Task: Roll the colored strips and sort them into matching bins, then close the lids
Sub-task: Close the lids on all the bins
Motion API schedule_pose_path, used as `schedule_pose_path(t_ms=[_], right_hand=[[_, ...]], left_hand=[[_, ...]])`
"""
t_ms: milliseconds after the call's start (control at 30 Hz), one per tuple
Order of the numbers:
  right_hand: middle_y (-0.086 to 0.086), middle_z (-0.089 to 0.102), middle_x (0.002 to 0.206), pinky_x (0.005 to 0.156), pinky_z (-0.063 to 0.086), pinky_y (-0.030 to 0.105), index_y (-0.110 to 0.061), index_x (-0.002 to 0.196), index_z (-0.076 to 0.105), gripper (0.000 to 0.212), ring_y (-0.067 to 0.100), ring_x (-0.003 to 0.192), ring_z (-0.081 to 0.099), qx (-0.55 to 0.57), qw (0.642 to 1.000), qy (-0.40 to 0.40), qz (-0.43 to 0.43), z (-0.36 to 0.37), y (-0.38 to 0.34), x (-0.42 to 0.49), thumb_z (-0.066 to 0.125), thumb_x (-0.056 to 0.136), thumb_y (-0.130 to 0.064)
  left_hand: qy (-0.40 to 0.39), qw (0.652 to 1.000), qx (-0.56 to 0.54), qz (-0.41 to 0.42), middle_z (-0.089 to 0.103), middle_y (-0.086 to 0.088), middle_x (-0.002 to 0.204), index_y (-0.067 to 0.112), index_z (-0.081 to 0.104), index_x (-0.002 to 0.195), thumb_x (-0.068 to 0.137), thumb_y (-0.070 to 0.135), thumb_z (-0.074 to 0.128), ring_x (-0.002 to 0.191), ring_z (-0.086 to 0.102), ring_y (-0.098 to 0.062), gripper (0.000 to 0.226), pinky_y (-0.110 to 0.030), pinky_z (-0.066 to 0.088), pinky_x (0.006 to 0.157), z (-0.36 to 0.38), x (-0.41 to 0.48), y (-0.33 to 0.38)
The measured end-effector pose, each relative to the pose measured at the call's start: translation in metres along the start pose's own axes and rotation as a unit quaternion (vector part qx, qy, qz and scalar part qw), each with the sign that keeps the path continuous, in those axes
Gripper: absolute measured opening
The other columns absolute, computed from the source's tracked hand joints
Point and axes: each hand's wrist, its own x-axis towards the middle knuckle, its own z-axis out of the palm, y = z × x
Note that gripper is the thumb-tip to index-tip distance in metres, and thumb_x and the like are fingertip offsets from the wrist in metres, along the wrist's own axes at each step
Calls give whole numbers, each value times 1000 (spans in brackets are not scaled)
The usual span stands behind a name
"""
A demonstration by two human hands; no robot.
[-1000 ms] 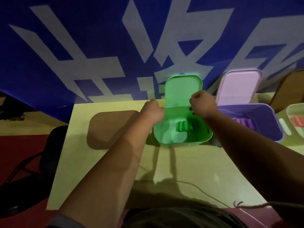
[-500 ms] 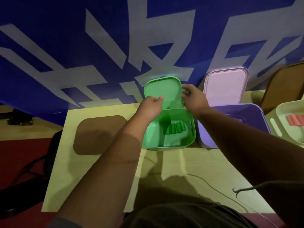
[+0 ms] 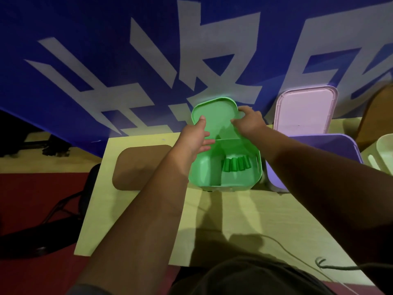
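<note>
While both arms reach across the surface (image 3: 212, 220), I see the left hand (image 3: 194, 138) laid against the left edge of the lid (image 3: 214, 116). Its thumb points up on the inner face and its fingers (image 3: 209, 142) stretch loosely toward the hinge, curled round nothing. The right hand (image 3: 249, 122) grasps the lid's right rim, with the thumb on the inner face and the other fingers wrapped over the far side.

The lid stands raised and tilted back, hinged at the far side of the green bin (image 3: 225, 184). That bin sits mid-surface, between a brown mat (image 3: 142, 167) on the left and a purple bin (image 3: 340, 145) just beside it on the right, whose pink lid (image 3: 306, 111) is also up. Inside the green bin, green rolls (image 3: 234, 165) lie side by side in a row, toward its right side.

The blue banner (image 3: 63, 113) behind carries large white characters, cropped by the frame, and I cannot read them.
</note>
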Motion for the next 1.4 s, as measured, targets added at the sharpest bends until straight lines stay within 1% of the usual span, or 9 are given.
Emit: schedule_pose_path(t_ms=[233, 333, 433, 600, 700, 800, 900, 1100, 1400], right_hand=[[4, 74, 107, 98, 54, 41, -15, 110, 74, 17, 23, 103, 67, 14, 982, -24, -188, -1, -19, -50, 78, 96, -24], [-8, 72, 101, 98, 51, 43, -24, 101, 78, 13, 14, 99, 63, -3, 956, -32, -292, -2, -23, -77, 84, 89, -25], [-8, 68, 121, 109, 44, 49, -36, 108, 77, 24, 20, 121, 55, -56, 949, -80, -299, -11, -21, -95, 80, 89, -50], [14, 46, 158, 121, 34, 53, -24, 147, 60, 67, 37, 147, 39, -191, 969, 22, -154, -17, -3, -100, 49, 101, -71], [21, 56, 143, 110, 48, 47, -8, 146, 53, 65, 41, 131, 56, -116, 992, 41, -40, -14, 11, -100, 67, 99, -50], [15, 67, 130, 104, 56, 47, -6, 137, 61, 51, 35, 119, 65, -85, 995, 18, -48, -7, 25, -107, 70, 96, -35], [12, 69, 125, 103, 56, 50, -11, 134, 62, 48, 32, 114, 64, -135, 990, 14, -46, 3, 38, -116, 65, 95, -39], [21, 60, 134, 107, 48, 50, -3, 139, 53, 55, 42, 124, 53, -223, 974, 40, -28, 10, 43, -130, 64, 97, -37], [21, 55, 142, 112, 43, 50, -2, 144, 50, 61, 40, 130, 49, -247, 967, 44, -34, 11, 52, -134, 63, 102, -44]], left_hand=[[17, 988, -152, -13, 60, -26, 147, 17, 34, 166, 108, 68, 42, 107, 77, -29, 78, -43, 65, 95, -17, -14, -5], [49, 965, -255, -36, 67, -27, 130, 8, 48, 152, 114, 37, 53, 98, 78, -29, 48, -36, 68, 78, -24, -20, -10], [54, 953, -291, -64, 68, -22, 109, 0, 56, 125, 111, 7, 44, 84, 70, -27, 19, -30, 62, 63, -31, -22, -22], [50, 970, -228, -67, 72, -14, 125, 5, 59, 137, 109, 5, 40, 91, 67, -24, 34, -29, 45, 58, -49, -22, -54], [48, 980, -186, -54, 72, -14, 128, 12, 63, 132, 113, 8, 41, 103, 68, -27, 30, -31, 49, 62, -52, -21, -76], [89, 992, -76, -37, 80, -4, 110, 30, 75, 108, 102, 19, 58, 102, 75, -26, 21, -39, 65, 79, -56, -6, -105], [136, 984, 114, -1, 83, 6, 100, 45, 82, 99, 80, 46, 59, 98, 78, -28, 30, -50, 64, 97, -68, 32, -145], [139, 929, 338, 59, 76, -15, 119, 15, 76, 120, 107, 33, 52, 113, 68, -39, 33, -45, 57, 99, -53, -10, -124], [152, 904, 393, 70, 68, -21, 133, 8, 72, 134, 110, 29, 52, 127, 61, -40, 37, -41, 52, 106, -46, -2, -135]])
